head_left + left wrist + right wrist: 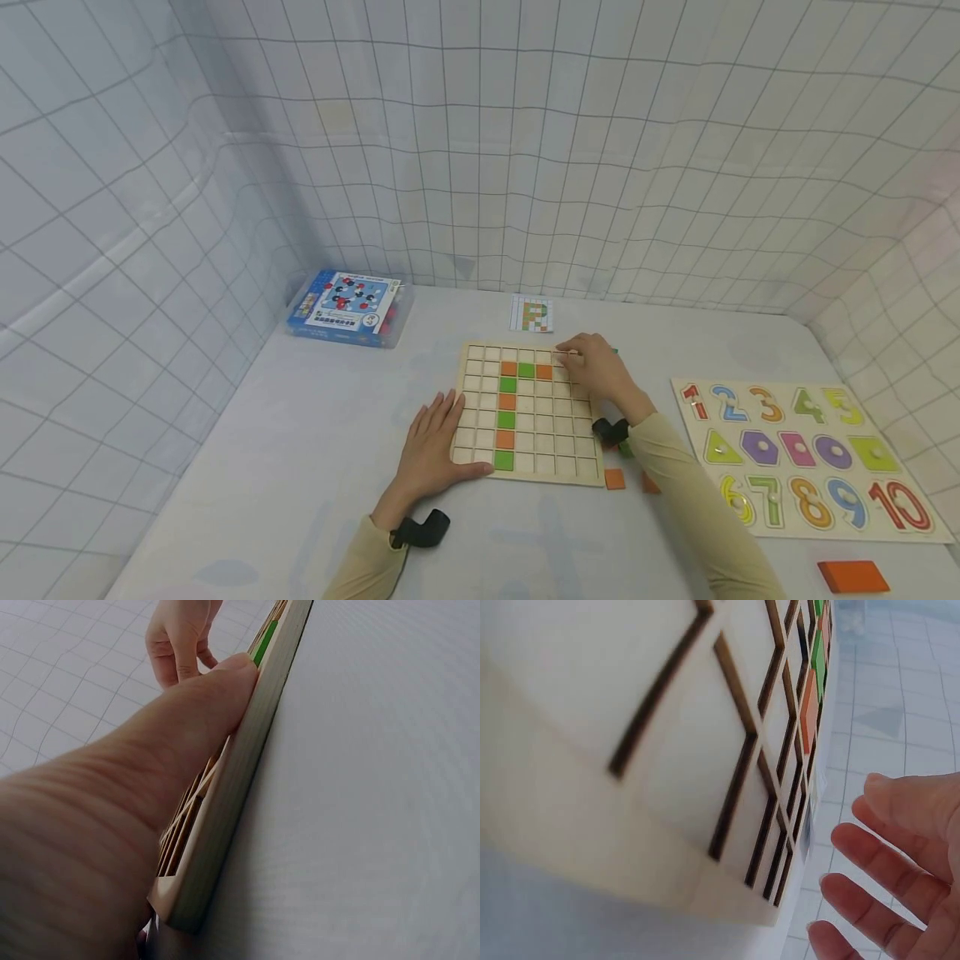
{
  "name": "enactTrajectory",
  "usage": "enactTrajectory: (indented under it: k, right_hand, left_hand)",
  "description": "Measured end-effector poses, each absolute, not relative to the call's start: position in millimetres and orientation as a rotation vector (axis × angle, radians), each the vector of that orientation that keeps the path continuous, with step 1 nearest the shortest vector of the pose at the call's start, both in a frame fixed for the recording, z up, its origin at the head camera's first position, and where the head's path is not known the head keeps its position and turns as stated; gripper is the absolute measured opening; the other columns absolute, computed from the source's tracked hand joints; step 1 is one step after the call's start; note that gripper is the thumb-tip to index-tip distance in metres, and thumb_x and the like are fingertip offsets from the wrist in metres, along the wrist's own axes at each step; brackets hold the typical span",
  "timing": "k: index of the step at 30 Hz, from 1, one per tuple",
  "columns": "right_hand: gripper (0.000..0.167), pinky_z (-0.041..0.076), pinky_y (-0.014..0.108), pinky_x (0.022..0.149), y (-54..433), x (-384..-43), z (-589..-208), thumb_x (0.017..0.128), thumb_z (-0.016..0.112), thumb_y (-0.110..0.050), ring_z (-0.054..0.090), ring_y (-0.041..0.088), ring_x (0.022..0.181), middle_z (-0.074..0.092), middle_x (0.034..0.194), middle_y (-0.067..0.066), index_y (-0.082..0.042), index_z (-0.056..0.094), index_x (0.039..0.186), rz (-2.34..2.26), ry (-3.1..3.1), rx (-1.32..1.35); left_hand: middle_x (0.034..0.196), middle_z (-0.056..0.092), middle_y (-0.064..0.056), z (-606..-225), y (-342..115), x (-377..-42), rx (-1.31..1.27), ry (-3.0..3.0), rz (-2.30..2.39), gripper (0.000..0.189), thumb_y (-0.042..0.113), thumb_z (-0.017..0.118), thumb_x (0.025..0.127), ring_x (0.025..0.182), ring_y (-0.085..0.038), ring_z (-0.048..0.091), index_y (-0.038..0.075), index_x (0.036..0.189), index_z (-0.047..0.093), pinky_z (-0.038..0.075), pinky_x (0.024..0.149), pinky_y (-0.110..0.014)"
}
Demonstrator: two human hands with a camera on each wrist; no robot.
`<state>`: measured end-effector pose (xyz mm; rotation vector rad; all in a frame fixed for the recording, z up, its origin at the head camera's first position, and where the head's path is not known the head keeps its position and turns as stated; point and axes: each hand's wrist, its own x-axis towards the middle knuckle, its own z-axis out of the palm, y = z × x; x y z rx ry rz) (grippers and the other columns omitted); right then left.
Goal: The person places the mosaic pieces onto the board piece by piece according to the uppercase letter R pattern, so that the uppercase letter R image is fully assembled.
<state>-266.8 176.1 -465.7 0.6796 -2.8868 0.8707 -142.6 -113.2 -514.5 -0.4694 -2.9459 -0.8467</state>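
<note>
A wooden grid board (540, 477) lies flat on the table. Orange and green square tiles form a column in it, from a green tile (503, 460) at the near edge up to an orange tile (509, 367), with a short row running right to another orange tile (543, 372). My left hand (427, 450) rests along the board's left side, fingers straight, thumb on the near rim. Over the far right corner is my right hand (600, 371). In the right wrist view its fingers (885, 855) are loosely bent, and no tile shows between them and the thumb.
A pattern card (532, 313) lies behind the board. Loose tiles, one an orange tile (615, 479), lie at its right, partly under my forearm. Further right are a number puzzle board (757, 460) and an orange block (853, 577). A boxed set (348, 308) stands back left.
</note>
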Motion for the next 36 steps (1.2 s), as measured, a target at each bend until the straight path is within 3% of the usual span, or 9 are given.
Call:
enactTrajectory:
  k: [8, 36]
  right_hand:
    - [0.027, 0.041, 0.054, 0.09, 189.5, -271.9, -465.9, 0.094, 0.06, -0.015, 0.051, 0.037, 0.106, 0.061, 0.119, 0.017, -0.002, 0.067, 0.116, 0.844, -2.841, 0.556]
    - [0.038, 0.04, 0.059, 0.09, 215.0, -276.1, -472.4, 0.094, 0.056, -0.017, 0.044, 0.046, 0.117, 0.051, 0.13, 0.025, 0.0, 0.057, 0.128, 0.555, -3.077, 0.312]
  left_hand:
    - [0.154, 0.022, -0.014, -513.9, -112.9, -143.0, -0.471, -2.948, -0.837, 0.109, 0.063, 0.071, 0.069, 0.142, -0.029, 0.01, 0.003, 0.149, 0.028, 0.007, 0.112, -0.046]
    - [0.154, 0.023, -0.014, -511.3, -112.9, -141.5, -0.47, -2.946, -0.861, 0.108, 0.061, 0.073, 0.069, 0.142, -0.03, 0.011, 0.002, 0.148, 0.028, 0.007, 0.112, -0.047]
